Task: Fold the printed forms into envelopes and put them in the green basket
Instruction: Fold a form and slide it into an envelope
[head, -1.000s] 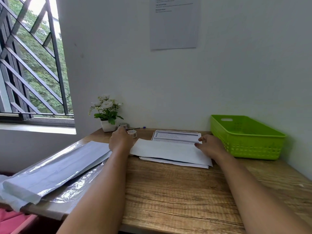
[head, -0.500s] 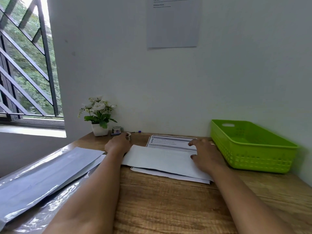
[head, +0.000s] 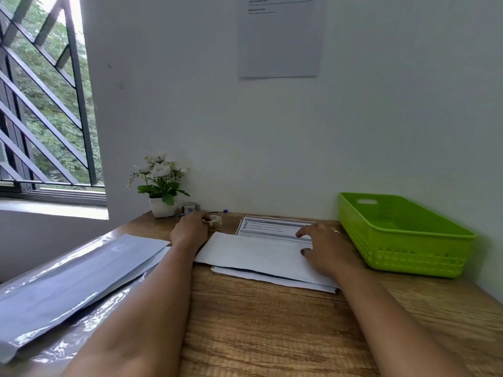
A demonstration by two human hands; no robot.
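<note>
right hand (head: 324, 248) slid flat onto the printed form (head: 253, 254); grip of left hand (head: 190, 229) unclear.

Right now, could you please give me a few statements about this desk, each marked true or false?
1. The green basket stands to the right of the printed forms. True.
2. The right hand lies on the folded sheet. True.
3. The potted flowers stand in the green basket. False: they stand at the far left corner of the desk.
4. The wrapped envelopes lie under the right hand. False: they lie along the desk's left side.
</note>
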